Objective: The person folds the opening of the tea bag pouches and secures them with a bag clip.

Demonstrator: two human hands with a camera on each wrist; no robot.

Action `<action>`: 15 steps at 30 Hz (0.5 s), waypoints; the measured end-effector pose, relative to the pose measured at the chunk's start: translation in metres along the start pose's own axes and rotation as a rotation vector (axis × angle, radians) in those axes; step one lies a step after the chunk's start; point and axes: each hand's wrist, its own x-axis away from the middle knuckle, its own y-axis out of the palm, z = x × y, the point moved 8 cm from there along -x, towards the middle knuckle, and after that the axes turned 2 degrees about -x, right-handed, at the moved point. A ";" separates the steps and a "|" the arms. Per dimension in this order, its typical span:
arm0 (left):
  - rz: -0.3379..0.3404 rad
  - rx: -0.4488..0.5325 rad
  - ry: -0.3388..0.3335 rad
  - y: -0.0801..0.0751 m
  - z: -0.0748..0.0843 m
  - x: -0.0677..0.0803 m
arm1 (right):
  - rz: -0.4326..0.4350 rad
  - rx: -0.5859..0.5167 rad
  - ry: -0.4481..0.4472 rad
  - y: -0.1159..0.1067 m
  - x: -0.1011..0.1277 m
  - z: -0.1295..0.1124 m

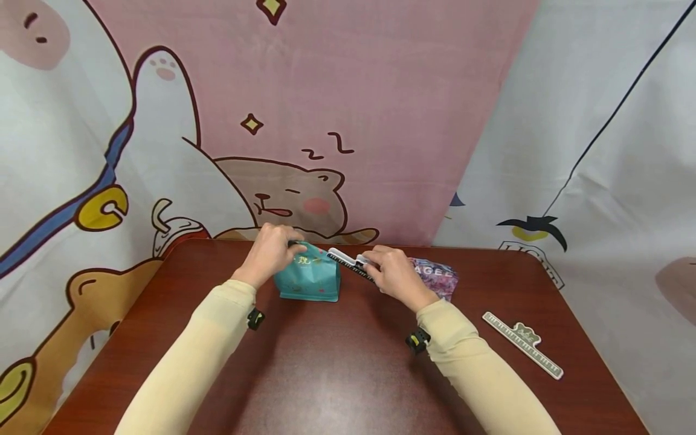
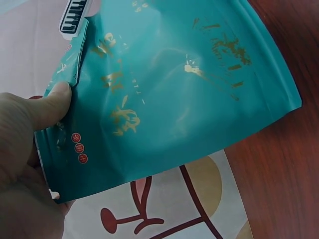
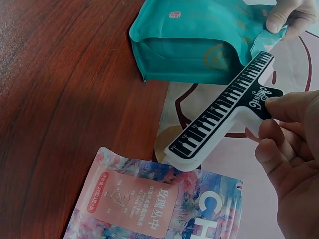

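A teal pouch with gold print stands at the back of the table. My left hand pinches its folded-over top edge, the thumb lying on the fold in the left wrist view. With thumb and fingers my right hand pinches the handle of a long white bag clip with a black-and-white piano-key pattern and the word "Music". The clip's far end is by the folded top of the teal pouch; whether its jaws have caught the edge I cannot tell.
A pink and purple patterned pouch is on the table, partly behind my right hand in the head view. Another piano-key clip, pale with a grey-green handle, lies at the right. A cartoon-printed cloth hangs behind the brown table.
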 end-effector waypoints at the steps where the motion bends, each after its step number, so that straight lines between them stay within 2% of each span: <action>1: -0.004 0.002 -0.002 0.000 0.000 0.000 | 0.000 0.003 -0.005 0.000 0.000 0.000; 15: -0.032 -0.027 0.010 0.000 0.002 -0.001 | 0.012 -0.004 -0.044 0.004 -0.004 -0.001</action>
